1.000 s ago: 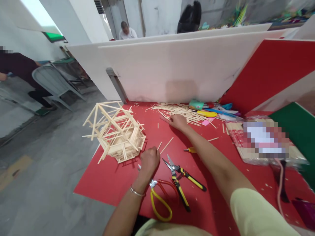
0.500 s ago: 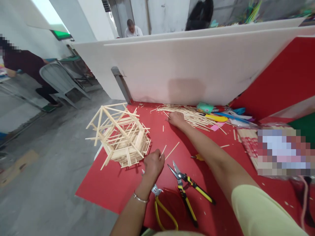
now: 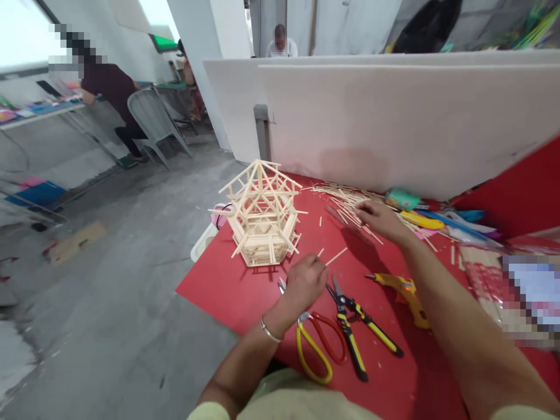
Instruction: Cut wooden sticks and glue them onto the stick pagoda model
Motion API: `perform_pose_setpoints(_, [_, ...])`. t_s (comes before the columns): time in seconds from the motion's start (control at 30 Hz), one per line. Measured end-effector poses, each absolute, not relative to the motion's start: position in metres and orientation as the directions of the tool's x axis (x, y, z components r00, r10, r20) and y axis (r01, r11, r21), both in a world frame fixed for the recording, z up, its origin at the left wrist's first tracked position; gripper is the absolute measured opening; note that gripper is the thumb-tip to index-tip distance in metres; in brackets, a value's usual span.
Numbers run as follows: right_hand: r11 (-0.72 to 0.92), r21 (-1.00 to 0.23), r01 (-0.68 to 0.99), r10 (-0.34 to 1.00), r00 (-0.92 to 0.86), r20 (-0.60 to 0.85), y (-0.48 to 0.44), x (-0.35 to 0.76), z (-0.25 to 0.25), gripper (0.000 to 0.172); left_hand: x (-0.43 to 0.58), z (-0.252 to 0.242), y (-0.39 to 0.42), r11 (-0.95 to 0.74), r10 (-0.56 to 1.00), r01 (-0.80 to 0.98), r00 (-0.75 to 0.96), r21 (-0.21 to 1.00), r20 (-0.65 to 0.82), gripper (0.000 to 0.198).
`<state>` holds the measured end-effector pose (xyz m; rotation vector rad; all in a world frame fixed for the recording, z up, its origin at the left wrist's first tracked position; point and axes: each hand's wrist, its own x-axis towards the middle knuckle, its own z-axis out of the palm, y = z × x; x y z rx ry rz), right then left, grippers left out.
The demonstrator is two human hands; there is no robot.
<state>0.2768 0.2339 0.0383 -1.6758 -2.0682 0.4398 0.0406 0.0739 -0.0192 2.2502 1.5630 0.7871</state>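
Observation:
My left hand [image 3: 305,281] is closed, fingertips pinched around a thin wooden stick [image 3: 321,253] just in front of the wooden stick model [image 3: 265,224]. Another stick [image 3: 336,256] lies by its fingers. The model is a many-sided frame of pale sticks with a peaked roof frame. Over the heap of loose sticks [image 3: 345,204] hovers my right hand [image 3: 378,219], its fingers slightly parted and apparently holding nothing. Red-and-yellow-handled scissors [image 3: 315,344] lie partly under my left wrist. To their right are open black-and-yellow shears [image 3: 350,318].
A yellow glue gun [image 3: 405,294] lies beneath my right forearm on the red tabletop [image 3: 219,291]. Farther right are a yellow-handled cutter [image 3: 422,220], a green roll [image 3: 402,198] and bagged sticks [image 3: 483,274]. A white board [image 3: 350,116] stands behind. Other people sit farther back.
The view has swung left, so things sit farther right. My right hand has drawn back rightward from the left part of the stick heap, and its fingers have loosened. My left hand stays near the model.

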Motion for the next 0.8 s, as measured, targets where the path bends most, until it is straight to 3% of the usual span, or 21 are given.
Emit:
perform_pose_setpoints(0.1, [0.353,-0.438,0.827,0.934,-0.334,0.123,0.16,0.287,0.056,0.029,0.037,0.012,0.042,-0.544,0.805,0.711,0.293,0.445,0.516,0.024])
perform_pose_setpoints(0.2, [0.471,-0.372,0.8,0.876,-0.474,0.089,0.088,0.271,0.061,0.025,0.03,0.034,0.02,-0.592,0.746,0.729,0.333,0.344,0.577,0.022])
perform_pose_setpoints(0.27, [0.505,-0.389,0.77,0.849,-0.525,0.063,0.053,0.248,0.062,0.025,0.025,0.035,0.012,-0.605,0.768,0.715,0.41,0.349,0.492,0.028])
perform_pose_setpoints(0.33, [0.521,-0.404,0.752,0.842,-0.53,0.1,0.03,0.225,0.062,0.026,0.019,0.027,0.005,-0.562,0.825,0.698,0.435,0.444,0.361,0.028])
perform_pose_setpoints(0.47, [0.45,-0.478,0.754,0.893,-0.367,0.262,0.01,0.209,0.051,0.029,0.008,0.002,-0.012,-0.33,0.944,0.594,0.206,0.733,0.258,0.031])
perform_pose_setpoints(0.57, [0.296,-0.568,0.768,0.939,-0.127,0.319,-0.002,0.226,0.028,0.031,-0.001,-0.006,-0.025,-0.09,0.994,0.284,0.08,0.954,0.07,0.034])
perform_pose_setpoints(0.67, [0.23,-0.565,0.792,0.96,-0.089,0.266,-0.016,0.25,0.003,0.03,-0.01,-0.003,-0.029,0.058,0.996,-0.042,0.068,0.997,-0.055,0.032])
perform_pose_setpoints(0.8, [0.24,-0.544,0.804,0.962,-0.121,0.245,-0.026,0.263,-0.013,0.03,-0.019,0.007,-0.029,0.125,0.992,-0.335,0.027,0.934,-0.123,0.03])
